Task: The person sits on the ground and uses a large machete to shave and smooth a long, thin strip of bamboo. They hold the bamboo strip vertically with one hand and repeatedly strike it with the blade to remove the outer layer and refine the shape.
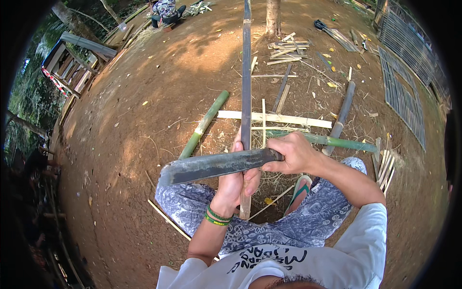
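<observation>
My right hand [292,153] is closed round the handle of a machete [207,166], its broad dark blade stretching left across my lap. Behind the blade, my left hand [233,185] grips a long dark bamboo strip [246,72] near its lower end. The strip runs away from me, past the top of the view, and the blade crosses in front of it. Whether the cutting edge touches the strip I cannot tell. Part of my left hand's fingers is hidden by the blade.
Green bamboo poles [206,123] and a pale split slat [288,118] lie before me among shavings. A dark pole [342,115] lies to the right. Further off are a heap of slats [287,49], a tree trunk [273,18], bamboo panels [403,94] and a seated person [165,10].
</observation>
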`<action>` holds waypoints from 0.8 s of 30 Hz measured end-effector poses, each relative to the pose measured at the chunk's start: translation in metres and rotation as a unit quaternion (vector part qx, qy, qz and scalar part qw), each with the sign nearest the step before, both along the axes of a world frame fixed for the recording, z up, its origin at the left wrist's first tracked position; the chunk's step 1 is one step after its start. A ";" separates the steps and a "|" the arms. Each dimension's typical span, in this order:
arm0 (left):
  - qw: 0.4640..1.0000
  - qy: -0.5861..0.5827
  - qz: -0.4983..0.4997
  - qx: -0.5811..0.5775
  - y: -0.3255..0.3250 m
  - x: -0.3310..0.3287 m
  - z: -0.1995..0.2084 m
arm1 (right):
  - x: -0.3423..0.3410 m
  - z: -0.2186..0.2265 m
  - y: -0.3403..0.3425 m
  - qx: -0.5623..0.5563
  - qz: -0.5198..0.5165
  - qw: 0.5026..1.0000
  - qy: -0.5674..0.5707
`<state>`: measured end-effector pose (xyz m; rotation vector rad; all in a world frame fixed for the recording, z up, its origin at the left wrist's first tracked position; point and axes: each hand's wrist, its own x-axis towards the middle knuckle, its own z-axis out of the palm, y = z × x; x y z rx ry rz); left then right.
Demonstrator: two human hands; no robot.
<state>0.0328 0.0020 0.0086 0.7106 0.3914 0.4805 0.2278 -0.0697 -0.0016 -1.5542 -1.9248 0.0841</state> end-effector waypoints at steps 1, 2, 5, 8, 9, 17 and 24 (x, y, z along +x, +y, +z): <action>1.000 0.003 -0.003 0.007 -0.002 0.000 0.001 | 0.000 0.001 -0.002 0.010 -0.003 1.000 -0.018; 1.000 0.006 -0.006 0.013 -0.003 0.000 0.003 | 0.001 0.002 -0.003 0.021 -0.006 0.999 -0.035; 1.000 0.011 -0.014 0.022 -0.012 -0.002 0.014 | 0.013 0.000 0.002 0.060 -0.023 0.998 0.003; 0.999 0.009 -0.033 -0.017 -0.015 -0.008 0.015 | 0.011 0.006 -0.003 0.046 -0.037 0.997 -0.044; 0.999 -0.005 -0.036 -0.018 -0.015 -0.010 0.013 | 0.009 0.011 -0.005 0.036 -0.044 0.996 -0.065; 0.999 -0.009 -0.042 -0.022 -0.021 -0.019 0.019 | 0.018 0.007 0.001 0.102 -0.045 0.992 -0.067; 0.995 -0.032 -0.091 -0.017 -0.028 -0.035 0.013 | 0.041 0.012 0.007 0.097 -0.103 0.989 -0.034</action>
